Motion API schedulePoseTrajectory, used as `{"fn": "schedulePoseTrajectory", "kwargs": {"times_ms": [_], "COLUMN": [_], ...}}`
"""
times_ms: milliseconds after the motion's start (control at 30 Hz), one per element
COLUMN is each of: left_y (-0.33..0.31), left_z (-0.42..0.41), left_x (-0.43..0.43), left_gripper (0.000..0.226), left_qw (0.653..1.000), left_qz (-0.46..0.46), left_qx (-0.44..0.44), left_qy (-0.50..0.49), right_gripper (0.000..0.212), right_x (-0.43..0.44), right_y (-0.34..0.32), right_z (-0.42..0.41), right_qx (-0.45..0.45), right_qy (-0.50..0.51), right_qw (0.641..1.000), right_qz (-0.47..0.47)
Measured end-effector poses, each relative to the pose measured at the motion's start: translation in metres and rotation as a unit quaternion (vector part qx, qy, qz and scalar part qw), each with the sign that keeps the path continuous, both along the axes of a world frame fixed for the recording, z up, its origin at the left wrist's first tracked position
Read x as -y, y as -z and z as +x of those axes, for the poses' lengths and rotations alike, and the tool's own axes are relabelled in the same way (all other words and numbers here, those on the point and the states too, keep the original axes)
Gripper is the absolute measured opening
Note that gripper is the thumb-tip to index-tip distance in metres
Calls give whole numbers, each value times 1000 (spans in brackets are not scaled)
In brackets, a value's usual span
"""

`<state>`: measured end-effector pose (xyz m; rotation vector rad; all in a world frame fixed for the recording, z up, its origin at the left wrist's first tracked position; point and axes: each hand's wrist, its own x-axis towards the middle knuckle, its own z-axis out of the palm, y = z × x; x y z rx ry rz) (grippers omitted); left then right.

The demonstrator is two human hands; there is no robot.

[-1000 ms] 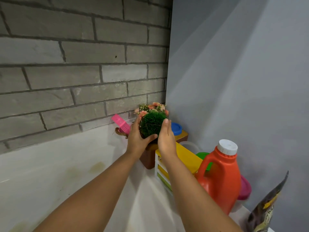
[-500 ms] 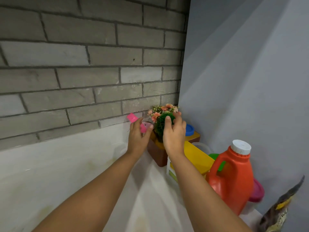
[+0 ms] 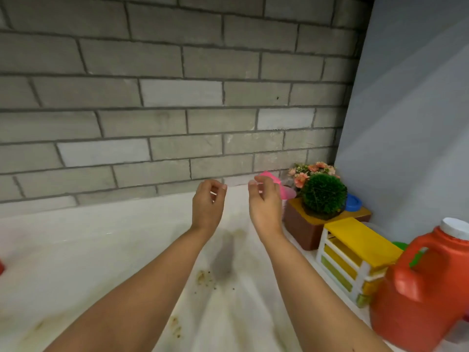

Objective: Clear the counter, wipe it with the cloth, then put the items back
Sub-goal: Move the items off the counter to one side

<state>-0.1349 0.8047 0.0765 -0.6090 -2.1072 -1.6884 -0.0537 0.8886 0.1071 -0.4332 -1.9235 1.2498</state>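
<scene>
A stained white counter [image 3: 106, 252] stretches below two raised, empty hands, the left hand [image 3: 208, 204] and right hand [image 3: 265, 205] both loosely curled, fingers apart. Crowding the counter's back right corner: a green ball plant [image 3: 323, 195] on a brown box [image 3: 303, 228], yellow mini drawers [image 3: 352, 257], an orange jug [image 3: 418, 288].

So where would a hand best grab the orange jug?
Probably by the moulded loop handle on the orange jug, reached from the left: the handle faces the open counter, while the yellow drawer unit crowds its back left side.
</scene>
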Motion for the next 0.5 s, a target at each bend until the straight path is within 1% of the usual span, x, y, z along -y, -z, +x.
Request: {"fn": "schedulePoseTrajectory", "kwargs": {"times_ms": [100, 200, 367, 500], "left_y": [-1, -3, -5, -5], "left_z": [-6, -6, -9, -11], "left_x": [56, 118, 219, 284], "left_gripper": [17, 22, 29, 29], "left_qw": [1000, 999, 996, 992], "left_qz": [1, 10, 18, -7], "left_qx": [19, 41, 59, 64], "left_qy": [-13, -24, -66, -112], "right_gripper": [23, 20, 20, 19], "right_x": [48, 102, 191, 243], "right_y": [-2, 0, 2, 6], "right_z": [-9, -15, -23, -25], "right_qx": [-4, -6, -6, 14], "right_qy": [-32, -63, -106, -146], "right_qw": [999, 997, 994, 989], "right_qz": [-25, -39, -33, -32]}}
